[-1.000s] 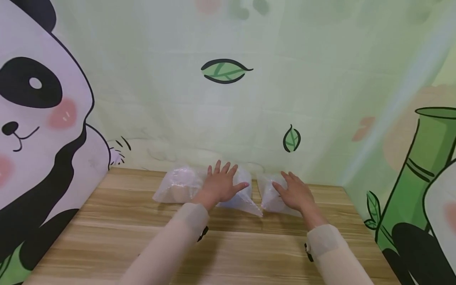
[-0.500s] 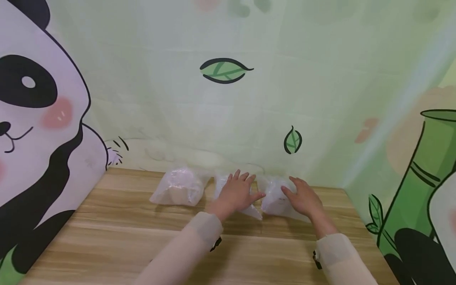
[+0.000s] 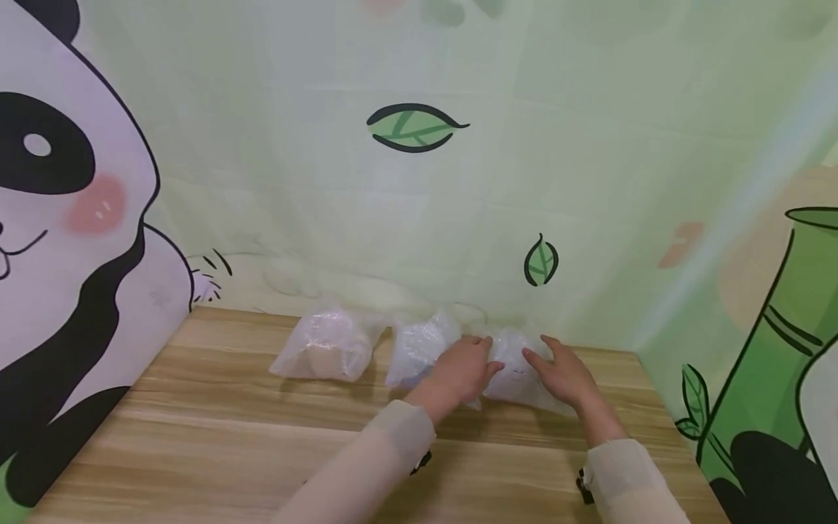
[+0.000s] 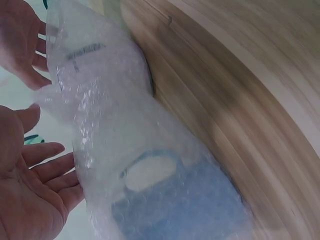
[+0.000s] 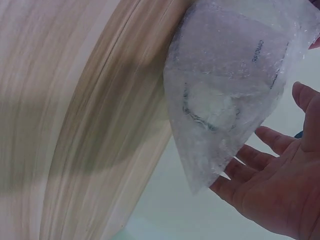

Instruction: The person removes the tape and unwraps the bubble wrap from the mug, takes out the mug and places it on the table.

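bubble wrap [image 5: 200, 172] sheathes a white lettered mug [image 5: 227, 47] at the far side of the wood-grain counter [image 3: 249, 429], between a left hand [image 3: 461, 370] and a right hand [image 3: 567, 374], each grip loosely spread and clasping nothing; fingertip contact cannot be told. a wrapped blue mug [image 4: 185, 202] lies just to the left, another wrapped bundle [image 3: 330, 353] farther left, before a panda-print backdrop [image 3: 294, 204].

"Any words to read?"

"Small dark lettering [image 5: 257, 51], sideways in the right wrist view, on the pale, rounded, cup-like object [image 5: 225, 45] inside clear, crinkled bubble wrap [image 5: 210, 160]. Perhaps 'concise'; the letters are unclear."

"And the left wrist view?"

"Dark print there too, too blurred to read."
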